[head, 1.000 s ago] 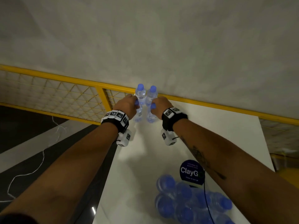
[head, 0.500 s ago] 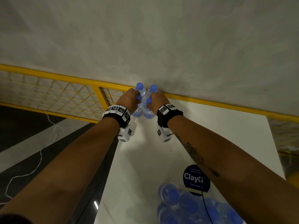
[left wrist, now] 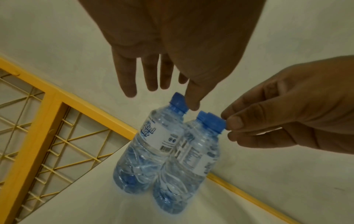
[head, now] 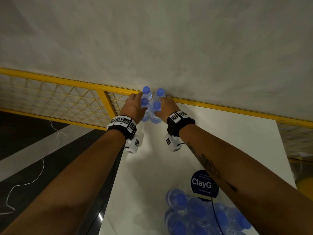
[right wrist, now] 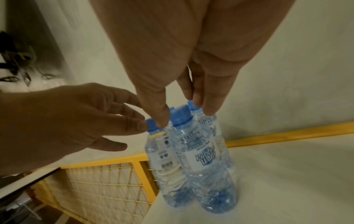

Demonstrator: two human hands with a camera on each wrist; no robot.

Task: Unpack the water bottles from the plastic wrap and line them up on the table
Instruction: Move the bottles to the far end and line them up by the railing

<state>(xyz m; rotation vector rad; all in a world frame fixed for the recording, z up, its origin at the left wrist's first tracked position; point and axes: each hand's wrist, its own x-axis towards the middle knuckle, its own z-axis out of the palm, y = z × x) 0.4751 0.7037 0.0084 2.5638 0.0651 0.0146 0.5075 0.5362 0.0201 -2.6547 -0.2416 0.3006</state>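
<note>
4 water bottles [head: 155,117] stand upright in a tight 2-by-2 cluster at the far left corner of the white table [head: 220,141], just beside the yellow rail [head: 67,81]. From each wrist view only 3 blue caps can be counted; the 4th bottle is hidden behind the others.

Left hand [head: 133,108]: fingers [left wrist: 130,84] extended and apart, holding nothing. The thumb tip [left wrist: 193,100] sits at the near-left cap [left wrist: 179,101]; contact cannot be confirmed.

Right hand [head: 165,107]: thumb and fingers hang on either side of the near-right cap [right wrist: 180,115]. From the left wrist view a fingertip [left wrist: 234,123] meets that cap. Whether this is a pinch or only a touch cannot be told; the head view hides the fingertips behind the bottles.

Wrapped pack [head: 199,217] of remaining bottles lies at the near end of the table, blurred and cut off by the bottom edge; count not readable. A dark round sticker [head: 201,182] beside the pack is partly covered by the right forearm, and only "ClayG" is legible.
</note>
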